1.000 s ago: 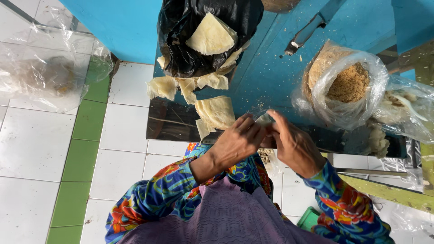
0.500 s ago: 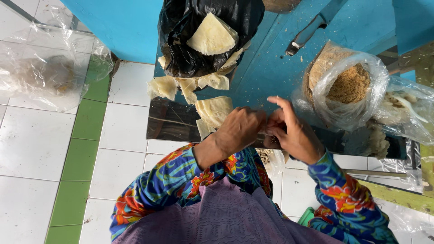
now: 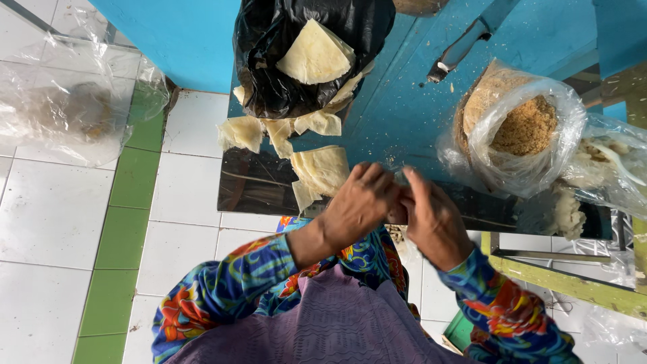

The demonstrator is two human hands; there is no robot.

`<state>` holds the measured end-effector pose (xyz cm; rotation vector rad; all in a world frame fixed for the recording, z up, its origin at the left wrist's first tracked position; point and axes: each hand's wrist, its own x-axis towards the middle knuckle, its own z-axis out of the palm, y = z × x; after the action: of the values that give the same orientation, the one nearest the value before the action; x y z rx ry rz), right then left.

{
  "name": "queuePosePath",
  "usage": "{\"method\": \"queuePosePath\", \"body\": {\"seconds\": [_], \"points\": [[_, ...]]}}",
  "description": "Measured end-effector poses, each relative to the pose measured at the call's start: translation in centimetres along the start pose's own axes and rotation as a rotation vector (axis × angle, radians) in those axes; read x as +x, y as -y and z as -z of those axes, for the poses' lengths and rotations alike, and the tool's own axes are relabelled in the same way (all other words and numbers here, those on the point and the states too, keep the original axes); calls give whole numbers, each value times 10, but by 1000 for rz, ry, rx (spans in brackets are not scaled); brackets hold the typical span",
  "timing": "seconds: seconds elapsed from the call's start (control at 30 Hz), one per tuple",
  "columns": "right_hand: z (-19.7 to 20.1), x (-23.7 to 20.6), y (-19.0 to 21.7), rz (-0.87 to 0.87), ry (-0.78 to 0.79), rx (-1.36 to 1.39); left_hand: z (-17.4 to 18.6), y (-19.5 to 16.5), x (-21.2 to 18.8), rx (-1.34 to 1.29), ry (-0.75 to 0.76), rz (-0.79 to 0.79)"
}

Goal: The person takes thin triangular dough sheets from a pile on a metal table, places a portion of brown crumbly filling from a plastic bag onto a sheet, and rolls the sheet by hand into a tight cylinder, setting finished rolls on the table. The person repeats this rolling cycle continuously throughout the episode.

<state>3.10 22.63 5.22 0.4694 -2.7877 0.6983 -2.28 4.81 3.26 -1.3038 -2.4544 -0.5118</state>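
Observation:
My left hand (image 3: 360,202) and my right hand (image 3: 435,219) are pressed together over the near edge of a blue table (image 3: 404,114). Both close around a small pale piece (image 3: 399,177), of which only a sliver shows between the fingers. Just left of my hands lies a folded stack of pale yellow sheets (image 3: 322,168). More pale sheets (image 3: 315,57) sit in an open black plastic bag (image 3: 269,74) at the far side. A clear bag of brown crumbly filling (image 3: 526,125) stands to the right.
A knife (image 3: 458,50) lies on the table beyond my hands. Loose pale scraps (image 3: 242,133) rest at the table's left edge, on a dark glossy panel (image 3: 256,185). A clear plastic bag (image 3: 60,114) lies on the white and green tiled floor (image 3: 128,202). More clear bags (image 3: 606,165) crowd the right.
My hands have closed tighter together and shifted slightly left, so the pale piece held up between the fingertips a second ago is now almost hidden inside them.

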Motion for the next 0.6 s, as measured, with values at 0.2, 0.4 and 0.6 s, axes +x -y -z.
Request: {"method": "queuePosePath", "body": {"seconds": [0.2, 0.4, 0.6], "points": [[16, 23, -17, -228, 230, 471, -6, 25, 24, -358, 379, 218], [1, -6, -9, 53, -39, 121, -11, 11, 3, -66, -2, 23], [-9, -14, -9, 185, -152, -129, -5, 3, -12, 107, -31, -75]]}}
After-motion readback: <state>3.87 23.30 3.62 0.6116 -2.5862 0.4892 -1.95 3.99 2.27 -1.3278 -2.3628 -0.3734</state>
